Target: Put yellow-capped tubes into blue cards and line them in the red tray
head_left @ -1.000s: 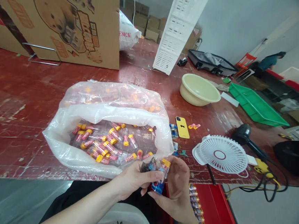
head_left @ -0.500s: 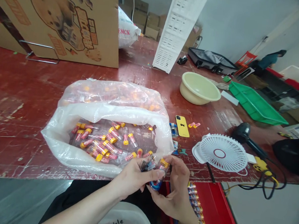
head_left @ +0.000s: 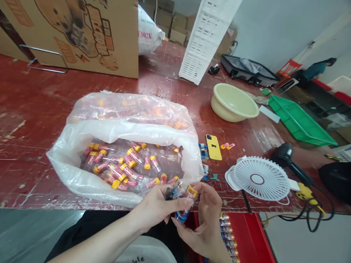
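My left hand (head_left: 153, 206) comes in over the table's front edge. Its fingers are closed on small shiny packets (head_left: 173, 192), and its thumb presses on a clear tube with a yellow cap and blue lower part (head_left: 182, 216). From the other side my right hand (head_left: 207, 222) grips that same tube between curled fingers and thumb. Just behind both hands lies a white plastic bag (head_left: 126, 132), its mouth rolled open. Inside are several clear tubes (head_left: 133, 155) with yellow caps and red-and-white labels. Print on the held tube is too small to read.
A red bin (head_left: 260, 245) below the table edge holds a row of packed tubes (head_left: 228, 244). Rightward lie a yellow phone (head_left: 214, 147), white fan (head_left: 259, 177), hair dryer (head_left: 284, 155) and cream basin (head_left: 231, 105). A large cardboard box (head_left: 80, 29) stands back left.
Both hands keep their hold on the tube, which seems to have turned slightly. The whole view has shifted a little; nothing else has visibly moved.
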Motion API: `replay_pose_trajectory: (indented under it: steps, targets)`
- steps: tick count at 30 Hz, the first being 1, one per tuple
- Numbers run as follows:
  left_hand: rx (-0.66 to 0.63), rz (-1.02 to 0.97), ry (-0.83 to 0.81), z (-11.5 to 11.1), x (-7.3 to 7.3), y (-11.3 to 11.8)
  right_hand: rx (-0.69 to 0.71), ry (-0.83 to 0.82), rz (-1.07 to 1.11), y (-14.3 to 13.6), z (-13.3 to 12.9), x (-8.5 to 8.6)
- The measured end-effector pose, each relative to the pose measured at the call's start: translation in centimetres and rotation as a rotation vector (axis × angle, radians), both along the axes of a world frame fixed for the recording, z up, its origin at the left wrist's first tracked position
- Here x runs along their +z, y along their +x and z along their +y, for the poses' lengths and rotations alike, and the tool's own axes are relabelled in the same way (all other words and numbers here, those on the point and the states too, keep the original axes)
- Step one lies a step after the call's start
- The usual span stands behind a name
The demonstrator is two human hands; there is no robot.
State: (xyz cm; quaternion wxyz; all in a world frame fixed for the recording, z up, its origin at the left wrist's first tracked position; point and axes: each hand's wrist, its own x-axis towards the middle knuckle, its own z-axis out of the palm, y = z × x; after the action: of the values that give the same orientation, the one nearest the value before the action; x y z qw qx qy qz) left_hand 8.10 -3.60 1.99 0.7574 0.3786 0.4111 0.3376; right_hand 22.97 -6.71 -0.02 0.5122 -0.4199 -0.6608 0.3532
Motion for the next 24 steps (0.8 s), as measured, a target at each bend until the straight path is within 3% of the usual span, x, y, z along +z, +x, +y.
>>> replay_pose_trajectory:
  steps: [4, 9, 14, 18, 21, 24]
  targets:
    - [0.097, -0.075, -0.036, -0.1, -0.2, 0.2, 0.052, -0.124, 0.188, -0.1, 0.4, 0.2]
    - [0.279, -0.158, -0.107, 0.0, -0.6, 0.3, 0.044, -0.395, 0.404, -0.4, 0.6, -1.0]
    - [0.277, -0.135, -0.132, 0.1, -1.1, 0.4, -0.024, -0.562, 0.575, -1.4, 0.9, -1.8]
    - [0.281, -0.164, -0.155, 0.4, -0.6, 0.2, -0.052, -0.668, 0.744, -1.9, 1.4, -1.5]
    - [0.259, -0.206, -0.192, 0.3, 0.0, -0.4, -0.109, -0.632, 0.802, -1.5, 1.2, -0.4]
    - [0.221, -0.094, -0.246, 0.1, 0.1, -1.4, -0.259, -0.421, 0.701, 1.2, 0.4, 1.1]
